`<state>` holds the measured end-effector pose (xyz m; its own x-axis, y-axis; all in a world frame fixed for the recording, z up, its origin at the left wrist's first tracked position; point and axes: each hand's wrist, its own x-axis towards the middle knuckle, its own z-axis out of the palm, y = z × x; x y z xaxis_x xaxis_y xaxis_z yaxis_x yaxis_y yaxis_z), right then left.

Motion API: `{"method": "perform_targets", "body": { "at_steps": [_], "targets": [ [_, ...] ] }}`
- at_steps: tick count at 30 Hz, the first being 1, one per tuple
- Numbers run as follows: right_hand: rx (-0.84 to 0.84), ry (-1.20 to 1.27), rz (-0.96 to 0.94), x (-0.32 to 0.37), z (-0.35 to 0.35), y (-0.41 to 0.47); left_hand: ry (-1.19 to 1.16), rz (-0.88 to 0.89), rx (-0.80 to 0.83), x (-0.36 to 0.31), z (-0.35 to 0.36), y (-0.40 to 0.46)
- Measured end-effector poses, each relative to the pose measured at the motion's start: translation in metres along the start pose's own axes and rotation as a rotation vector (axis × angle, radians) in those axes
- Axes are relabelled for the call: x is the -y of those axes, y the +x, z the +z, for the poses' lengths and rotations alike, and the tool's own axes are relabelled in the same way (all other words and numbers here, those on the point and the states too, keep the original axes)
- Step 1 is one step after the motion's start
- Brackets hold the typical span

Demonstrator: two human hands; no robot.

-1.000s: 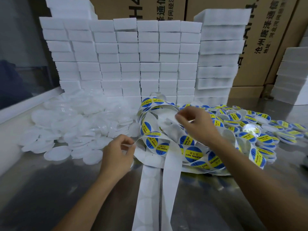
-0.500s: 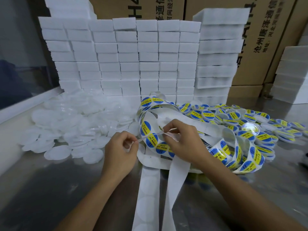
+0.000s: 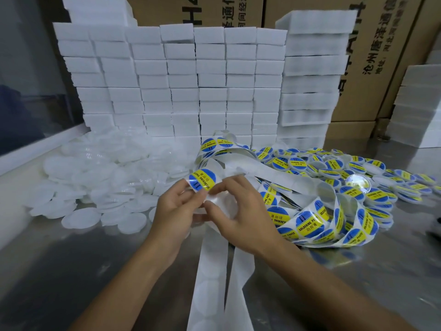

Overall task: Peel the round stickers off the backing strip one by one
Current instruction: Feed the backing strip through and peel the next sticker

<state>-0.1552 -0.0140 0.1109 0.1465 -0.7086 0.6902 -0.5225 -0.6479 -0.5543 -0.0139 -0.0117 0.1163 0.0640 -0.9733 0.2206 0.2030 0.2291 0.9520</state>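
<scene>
Above the desk (image 3: pixel 59 278), just in front of the tangled strip (image 3: pixel 245 170), one round sticker (image 3: pixel 202 180) is being lifted free: this looks like the peeling step itself, with the blue-and-yellow disc mostly clear of the white backing and only its lower edge near the fingers. The left hand (image 3: pixel 175 211) pinches the sticker's lower rim, so its grip is narrow and holding the sticker, fingers curled, palm turned inward. The right hand (image 3: pixel 241 211) meets it from the other side; thumb and forefinger pinch the bared backing just below the sticker, the other fingers spread loosely over the strip. Both forearms come in from the bottom edge and converge. Next, I judge, the hands must draw apart so the last bit of adhesive lets go without creasing the disc, then the strip must be fed along to the next sticker. Spent backing hangs down toward the viewer; many unpeeled stickers remain on the coils at right.
</scene>
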Motion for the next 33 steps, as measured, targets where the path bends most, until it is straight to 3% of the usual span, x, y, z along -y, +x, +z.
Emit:
{"method": "perform_targets", "body": {
  "at_steps": [6,11,18,26,30,33],
  "targets": [
    [0.020,-0.028,-0.049,-0.007,0.002,0.001,0.067,-0.017,-0.102,0.004,-0.008,0.004],
    [-0.050,-0.051,-0.061,-0.013,-0.001,0.003,0.145,0.053,0.060,0.008,-0.005,0.001],
    [-0.027,-0.159,-0.053,-0.011,-0.007,0.004,0.290,0.156,0.083,0.011,-0.004,0.003],
    [-0.002,-0.330,-0.175,-0.011,-0.015,0.005,0.459,0.219,0.147,0.017,-0.008,0.006],
    [-0.044,-0.271,-0.104,-0.015,-0.016,0.006,0.453,0.220,0.155,0.017,-0.006,0.004],
    [-0.117,-0.028,0.178,-0.019,-0.019,0.012,0.517,0.253,0.055,0.019,-0.008,0.004]
  ]
}}
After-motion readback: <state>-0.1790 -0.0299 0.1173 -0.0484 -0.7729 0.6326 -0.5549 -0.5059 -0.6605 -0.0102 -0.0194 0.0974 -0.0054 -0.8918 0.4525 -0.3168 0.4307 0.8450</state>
